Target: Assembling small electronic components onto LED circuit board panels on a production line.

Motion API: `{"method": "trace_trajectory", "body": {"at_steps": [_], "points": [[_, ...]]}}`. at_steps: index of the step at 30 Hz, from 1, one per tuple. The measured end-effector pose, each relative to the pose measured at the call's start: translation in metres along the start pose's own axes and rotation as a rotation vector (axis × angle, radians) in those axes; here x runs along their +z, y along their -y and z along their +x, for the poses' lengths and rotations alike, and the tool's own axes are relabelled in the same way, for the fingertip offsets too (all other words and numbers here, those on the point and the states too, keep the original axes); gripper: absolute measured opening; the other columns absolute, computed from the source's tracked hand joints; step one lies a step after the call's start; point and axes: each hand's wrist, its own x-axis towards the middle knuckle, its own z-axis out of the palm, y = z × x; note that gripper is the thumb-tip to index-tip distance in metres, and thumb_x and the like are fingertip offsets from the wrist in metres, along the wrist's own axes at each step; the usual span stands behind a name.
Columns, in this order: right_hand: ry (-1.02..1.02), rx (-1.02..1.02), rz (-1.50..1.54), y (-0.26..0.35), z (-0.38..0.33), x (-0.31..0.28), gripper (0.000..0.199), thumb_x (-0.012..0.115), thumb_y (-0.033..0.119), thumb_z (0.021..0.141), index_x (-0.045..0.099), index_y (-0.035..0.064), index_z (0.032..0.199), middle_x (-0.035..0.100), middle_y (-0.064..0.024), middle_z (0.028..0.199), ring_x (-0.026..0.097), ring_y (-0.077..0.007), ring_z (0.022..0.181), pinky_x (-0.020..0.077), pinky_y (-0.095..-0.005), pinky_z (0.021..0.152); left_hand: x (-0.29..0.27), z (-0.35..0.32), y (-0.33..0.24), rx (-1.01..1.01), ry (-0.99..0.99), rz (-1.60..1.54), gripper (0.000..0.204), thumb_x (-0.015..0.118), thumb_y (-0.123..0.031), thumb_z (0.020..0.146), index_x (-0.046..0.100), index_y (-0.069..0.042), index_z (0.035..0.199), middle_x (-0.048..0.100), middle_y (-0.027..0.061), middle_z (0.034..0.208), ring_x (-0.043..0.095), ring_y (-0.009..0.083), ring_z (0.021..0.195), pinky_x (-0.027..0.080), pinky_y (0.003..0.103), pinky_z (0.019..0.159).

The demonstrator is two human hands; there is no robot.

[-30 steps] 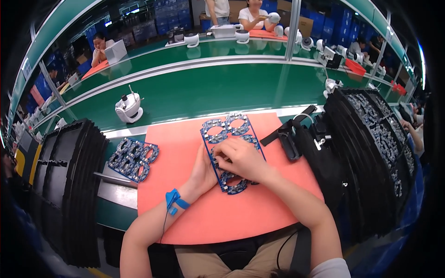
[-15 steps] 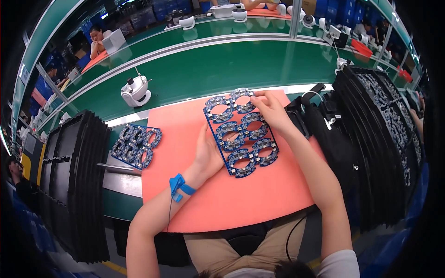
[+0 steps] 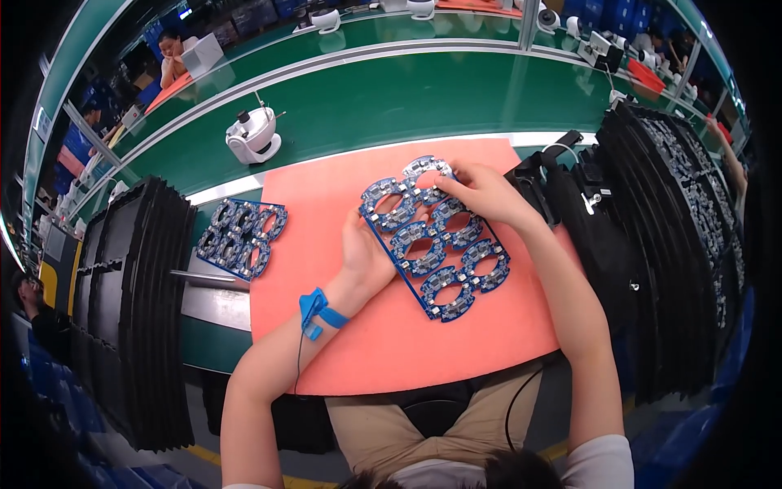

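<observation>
A blue circuit board panel [image 3: 441, 240] made of several joined ring-shaped boards is held tilted above the salmon-coloured mat [image 3: 342, 359]. My right hand [image 3: 491, 194] pinches its upper right edge between thumb and fingers. From the left, my left hand [image 3: 366, 259] supports the panel, its thumb by the left edge and its other fingers partly hidden underneath. A blue wrist strap [image 3: 320, 315] with a thin cord is round my left wrist. Another circuit board panel [image 3: 236, 244] of the same kind lies at the mat's left edge.
Stacked black trays [image 3: 134, 310] stand at left; another black tray stack [image 3: 652, 244] at right holds boards. Black equipment [image 3: 582, 200] sits beside the mat. A white camera-like device [image 3: 253, 137] stands on the green conveyor [image 3: 391, 98]. People sit beyond it.
The held panel has turned, its lower end swinging to the right, and its rings appear more slanted. Both hands stay on it. The whole view has shifted slightly.
</observation>
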Motion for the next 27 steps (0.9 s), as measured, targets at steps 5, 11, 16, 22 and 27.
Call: {"method": "trace_trajectory", "body": {"at_steps": [5, 11, 16, 22, 27], "points": [[-0.441, -0.646, -0.365, 0.027, -0.01, 0.012, 0.024, 0.065, 0.016, 0.079, 0.062, 0.0045, 0.1, 0.057, -0.0117, 0.113, 0.052, -0.029, 0.106, 0.0424, -0.0376, 0.09, -0.006, 0.0, -0.002, -0.009, 0.004, -0.017, 0.054, 0.021, -0.037, 0.094, 0.046, 0.0, 0.124, 0.054, 0.0185, 0.12, 0.054, 0.0318, 0.111, 0.044, 0.047, 0.097], [-0.424, -0.857, -0.566, 0.042, -0.02, 0.044, 0.014, 0.069, 0.015, 0.074, 0.067, 0.0122, 0.088, 0.062, 0.0004, 0.104, 0.055, -0.0217, 0.102, 0.0429, -0.0358, 0.085, 0.001, 0.0, -0.003, -0.052, 0.035, -0.062, 0.069, 0.018, -0.058, 0.092, 0.044, -0.005, 0.127, 0.049, 0.0167, 0.126, 0.047, 0.0321, 0.119, 0.038, 0.05, 0.101], [-0.385, -0.828, -0.567, 0.044, -0.018, 0.051, 0.013, 0.068, 0.015, 0.074, 0.066, 0.0127, 0.086, 0.062, 0.0016, 0.097, 0.056, -0.02, 0.094, 0.0427, -0.0328, 0.082, -0.009, 0.006, -0.002, -0.033, 0.07, -0.047, 0.06, 0.023, -0.053, 0.093, 0.053, -0.006, 0.114, 0.057, 0.0134, 0.112, 0.056, 0.0271, 0.107, 0.046, 0.045, 0.093], [-0.362, -0.819, -0.405, 0.041, -0.017, 0.057, 0.008, 0.064, 0.011, 0.076, 0.06, 0.0078, 0.082, 0.06, -0.0011, 0.087, 0.055, -0.0214, 0.084, 0.0444, -0.0321, 0.075, -0.011, 0.008, -0.007, -0.039, 0.139, -0.072, 0.047, 0.029, -0.04, 0.091, 0.056, -0.004, 0.103, 0.061, 0.0122, 0.102, 0.06, 0.0254, 0.097, 0.05, 0.041, 0.086], [-0.268, -0.785, -0.384, 0.041, -0.019, 0.054, 0.012, 0.065, 0.005, 0.075, 0.062, 0.0075, 0.086, 0.062, -0.0025, 0.089, 0.053, -0.0236, 0.083, 0.0461, -0.033, 0.073, -0.008, 0.0, -0.006, -0.068, 0.052, -0.14, 0.045, 0.032, -0.039, 0.087, 0.057, -0.003, 0.099, 0.061, 0.0121, 0.099, 0.06, 0.0255, 0.093, 0.051, 0.041, 0.084]]}}
